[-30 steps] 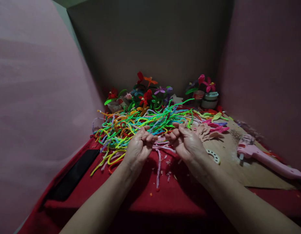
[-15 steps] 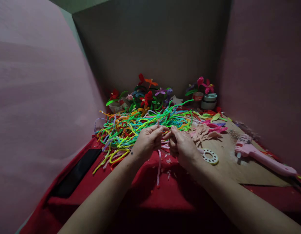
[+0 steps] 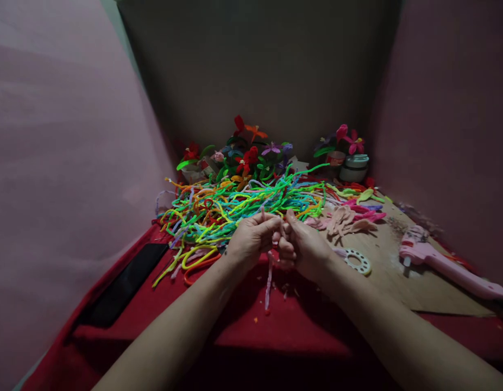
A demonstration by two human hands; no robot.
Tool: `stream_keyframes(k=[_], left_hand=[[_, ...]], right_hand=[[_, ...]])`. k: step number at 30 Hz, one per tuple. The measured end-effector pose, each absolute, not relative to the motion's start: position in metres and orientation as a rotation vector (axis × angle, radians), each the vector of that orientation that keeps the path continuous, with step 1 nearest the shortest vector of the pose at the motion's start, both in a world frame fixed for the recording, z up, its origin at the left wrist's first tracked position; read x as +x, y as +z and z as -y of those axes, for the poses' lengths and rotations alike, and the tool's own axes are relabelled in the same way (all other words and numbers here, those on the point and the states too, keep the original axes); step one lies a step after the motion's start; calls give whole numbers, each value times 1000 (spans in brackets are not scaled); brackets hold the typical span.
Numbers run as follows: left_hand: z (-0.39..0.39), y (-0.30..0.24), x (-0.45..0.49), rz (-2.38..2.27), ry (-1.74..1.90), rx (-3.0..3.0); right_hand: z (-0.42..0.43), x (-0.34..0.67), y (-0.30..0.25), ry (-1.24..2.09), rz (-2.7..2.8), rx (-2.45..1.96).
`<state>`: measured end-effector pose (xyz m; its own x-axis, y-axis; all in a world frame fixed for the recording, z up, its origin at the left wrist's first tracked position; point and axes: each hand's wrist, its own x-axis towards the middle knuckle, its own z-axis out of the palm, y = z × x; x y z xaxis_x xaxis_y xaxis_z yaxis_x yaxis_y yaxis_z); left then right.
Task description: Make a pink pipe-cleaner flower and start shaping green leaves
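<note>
A pale pink pipe cleaner [image 3: 269, 288] hangs down below my fingers, and its short upper end pokes up above them. My left hand [image 3: 253, 234] pinches it between thumb and fingers. Close against it, my right hand [image 3: 303, 243] has its fingers curled and thumb pressed in, its fingertips meeting the left ones; what exactly sits in that grip is partly hidden, though a pink piece shows between the hands. Just beyond both hands spreads a tangled heap of coloured pipe cleaners [image 3: 231, 203].
Pipe-cleaner flowers [image 3: 247, 160] in pots line the back. At right, a pink glue gun [image 3: 447, 263] rests on a cardboard sheet [image 3: 385, 282], near a white ring with holes [image 3: 358, 253] and pale pink petal pieces [image 3: 344, 221]. A black phone [image 3: 125, 285] lies left on red cloth [image 3: 235, 326].
My hands have come closer together, the right fingers now touching the left ones at the pipe cleaner. The view has shifted slightly.
</note>
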<state>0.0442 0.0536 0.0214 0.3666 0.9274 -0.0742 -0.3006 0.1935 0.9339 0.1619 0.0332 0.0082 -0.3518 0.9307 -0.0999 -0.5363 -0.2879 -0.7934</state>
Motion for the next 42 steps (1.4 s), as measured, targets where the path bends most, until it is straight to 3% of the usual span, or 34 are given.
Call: stream_keyframes(k=[5,10,25,31,42], left_hand=[[-60,21,40,-616,1254,847],[-65,25,35,-536,1283,834],[-63,33,30,-554,1359,924],[-63,34,26,-510,1312,913],[-62,39,27,-521,1332,908]], right_hand=[[-31,160,7,1640,904,-549],[-29,154,-3,1580,900,-640],[-26,154,-3,1693,731,-772],[-25,157,0,1998,736,-667],[-27,149,-5,1853,656,-747]])
